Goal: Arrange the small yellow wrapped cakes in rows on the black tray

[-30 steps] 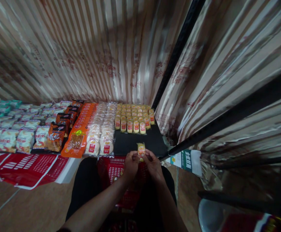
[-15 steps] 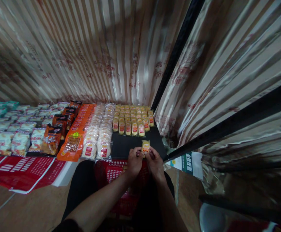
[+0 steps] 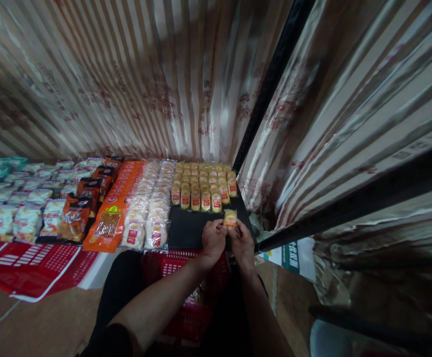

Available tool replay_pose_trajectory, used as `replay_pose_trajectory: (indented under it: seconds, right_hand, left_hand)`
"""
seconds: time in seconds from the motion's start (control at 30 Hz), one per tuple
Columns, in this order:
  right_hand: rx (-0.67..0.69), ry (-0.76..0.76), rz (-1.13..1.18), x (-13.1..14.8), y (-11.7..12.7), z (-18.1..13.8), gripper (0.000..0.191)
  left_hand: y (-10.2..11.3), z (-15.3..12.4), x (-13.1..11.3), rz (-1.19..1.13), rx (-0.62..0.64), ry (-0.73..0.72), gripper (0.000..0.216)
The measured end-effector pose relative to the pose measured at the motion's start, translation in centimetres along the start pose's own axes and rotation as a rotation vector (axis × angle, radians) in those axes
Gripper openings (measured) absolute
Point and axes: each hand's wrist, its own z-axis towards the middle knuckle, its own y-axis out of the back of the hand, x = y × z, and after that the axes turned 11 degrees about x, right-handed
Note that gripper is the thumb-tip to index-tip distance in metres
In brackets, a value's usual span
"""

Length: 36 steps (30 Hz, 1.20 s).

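Note:
Between both hands is a small yellow wrapped cake (image 3: pixel 230 218) with a red and white label, upright over the front of the black shelf (image 3: pixel 186 230). My left hand (image 3: pixel 214 241) pinches its left side, and my right hand (image 3: pixel 242 244) grips it from the right with the thumb on its face. Just beyond stand rows of the same yellow wrapped cakes (image 3: pixel 205 201), labels facing me. Left of them lie two rows of round white wrapped crackers (image 3: pixel 156 235). A red plastic basket (image 3: pixel 174 267) sits below my hands between the knees, its contents mostly hidden.
Orange stick-snack packs (image 3: pixel 107 225), orange-black bags (image 3: pixel 75 218) and white bags (image 3: pixel 28 220) fill the shelf's left. A red bag (image 3: pixel 33 270) hangs in front. Black metal posts (image 3: pixel 275 84) and plastic sheeting (image 3: pixel 145 74) bound the back and right. A white bowl-like object (image 3: pixel 329 339) is low right.
Both hands have moved slightly right and forward with the cake, towards the front of the cake rows. The view has shifted a little; the rows look unchanged.

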Motion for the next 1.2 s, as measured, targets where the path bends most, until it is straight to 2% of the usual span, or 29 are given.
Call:
replay_pose_trajectory:
  seconds: [0.27,0.67,1.0,1.2]
  right_hand:
    - [0.013,0.071,-0.023,-0.2,0.2,2.7,0.052]
    - [0.038,0.144,-0.081,-0.3,0.3,6.5,0.047]
    - [0.024,0.15,-0.136,-0.8,0.0,8.8,0.044]
    - [0.003,0.172,-0.159,-0.9,-0.1,9.5,0.041]
  left_hand:
    - [-0.4,1.7,-1.6,0.119,0.013,-0.03,0.034]
    - [-1.0,3.5,-3.7,0.207,0.042,-0.028,0.03]
    - [-1.1,3.8,-3.4,0.266,0.017,-0.102,0.037]
    - [-0.3,3.6,-2.3,0.403,-0.108,-0.279,0.042]
